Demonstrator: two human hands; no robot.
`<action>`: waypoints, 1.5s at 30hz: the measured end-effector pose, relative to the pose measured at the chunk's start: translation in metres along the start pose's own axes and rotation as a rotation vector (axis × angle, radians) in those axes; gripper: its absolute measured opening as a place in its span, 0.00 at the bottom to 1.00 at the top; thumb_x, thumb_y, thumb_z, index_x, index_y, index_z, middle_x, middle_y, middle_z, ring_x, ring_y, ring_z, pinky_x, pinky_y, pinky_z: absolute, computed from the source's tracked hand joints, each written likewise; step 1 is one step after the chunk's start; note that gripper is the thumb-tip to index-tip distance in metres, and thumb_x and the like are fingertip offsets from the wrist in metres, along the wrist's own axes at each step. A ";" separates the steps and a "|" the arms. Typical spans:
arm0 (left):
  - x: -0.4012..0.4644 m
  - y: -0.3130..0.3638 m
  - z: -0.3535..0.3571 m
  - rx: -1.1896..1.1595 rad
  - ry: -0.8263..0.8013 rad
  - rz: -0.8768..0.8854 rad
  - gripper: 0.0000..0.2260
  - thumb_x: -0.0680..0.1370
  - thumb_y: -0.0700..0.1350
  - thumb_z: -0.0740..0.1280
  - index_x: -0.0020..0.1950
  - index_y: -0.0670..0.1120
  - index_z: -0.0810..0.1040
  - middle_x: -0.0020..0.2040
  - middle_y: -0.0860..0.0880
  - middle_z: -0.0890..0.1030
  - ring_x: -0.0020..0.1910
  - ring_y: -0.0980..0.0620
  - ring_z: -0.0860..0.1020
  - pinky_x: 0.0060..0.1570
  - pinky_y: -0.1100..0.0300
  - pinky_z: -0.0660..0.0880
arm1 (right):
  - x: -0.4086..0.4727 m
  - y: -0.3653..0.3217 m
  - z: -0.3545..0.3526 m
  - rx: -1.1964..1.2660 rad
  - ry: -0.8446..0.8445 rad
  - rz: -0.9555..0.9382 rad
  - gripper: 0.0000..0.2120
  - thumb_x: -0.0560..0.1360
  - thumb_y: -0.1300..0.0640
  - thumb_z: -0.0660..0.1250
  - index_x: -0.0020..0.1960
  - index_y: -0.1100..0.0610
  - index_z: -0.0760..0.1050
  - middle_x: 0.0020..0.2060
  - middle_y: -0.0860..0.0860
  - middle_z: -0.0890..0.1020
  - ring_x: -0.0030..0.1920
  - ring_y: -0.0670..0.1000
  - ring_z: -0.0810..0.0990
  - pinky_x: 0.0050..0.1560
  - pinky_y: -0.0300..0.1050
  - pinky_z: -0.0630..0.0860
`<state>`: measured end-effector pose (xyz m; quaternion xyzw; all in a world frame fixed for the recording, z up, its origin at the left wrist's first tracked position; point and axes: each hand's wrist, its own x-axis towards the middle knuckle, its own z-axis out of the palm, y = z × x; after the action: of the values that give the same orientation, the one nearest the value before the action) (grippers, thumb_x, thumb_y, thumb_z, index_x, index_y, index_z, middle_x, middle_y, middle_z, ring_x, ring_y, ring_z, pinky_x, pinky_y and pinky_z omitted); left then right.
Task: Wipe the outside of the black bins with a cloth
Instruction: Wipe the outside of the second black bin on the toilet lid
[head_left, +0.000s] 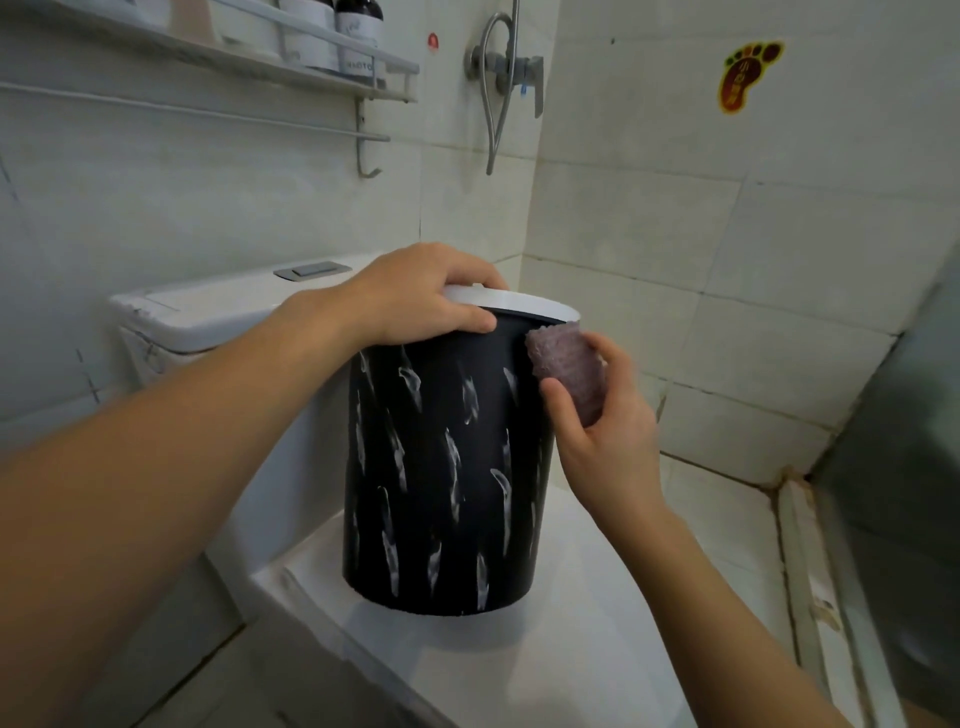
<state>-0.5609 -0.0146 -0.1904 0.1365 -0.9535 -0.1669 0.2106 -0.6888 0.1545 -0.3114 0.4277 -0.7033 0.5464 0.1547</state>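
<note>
A black bin with white streaks on its side and a white rim stands upright on the closed white toilet lid. My left hand grips the bin's white rim from above, thumb pressed on the black wall. My right hand holds a bunched purple cloth against the bin's upper right side, just under the rim.
The white toilet cistern with its flush button sits behind the bin on the left. A wall shelf carries bottles above. A shower valve and hose hang on the tiled back wall. A glass partition stands at the right.
</note>
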 end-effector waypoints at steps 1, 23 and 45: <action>0.001 0.000 0.001 -0.007 -0.001 0.009 0.13 0.68 0.58 0.66 0.51 0.63 0.80 0.50 0.59 0.82 0.53 0.55 0.78 0.59 0.48 0.73 | 0.003 -0.001 -0.001 -0.016 0.007 -0.014 0.22 0.74 0.41 0.64 0.67 0.39 0.64 0.53 0.38 0.75 0.48 0.42 0.76 0.46 0.36 0.72; 0.006 -0.008 0.000 -0.012 -0.019 -0.059 0.09 0.77 0.46 0.68 0.46 0.61 0.75 0.44 0.60 0.78 0.48 0.53 0.75 0.46 0.56 0.69 | 0.017 -0.023 0.013 -0.322 0.060 -0.357 0.17 0.72 0.51 0.75 0.59 0.54 0.80 0.43 0.52 0.80 0.38 0.55 0.79 0.32 0.47 0.76; 0.006 -0.005 0.003 -0.023 -0.008 -0.080 0.04 0.77 0.47 0.67 0.50 0.56 0.78 0.45 0.58 0.79 0.48 0.57 0.75 0.44 0.59 0.69 | 0.038 -0.038 0.003 -0.420 0.002 -0.510 0.15 0.76 0.52 0.71 0.61 0.52 0.79 0.43 0.53 0.81 0.40 0.56 0.78 0.33 0.45 0.73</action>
<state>-0.5668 -0.0205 -0.1929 0.1712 -0.9462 -0.1867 0.2015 -0.6812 0.1341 -0.2617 0.5479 -0.6708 0.3336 0.3721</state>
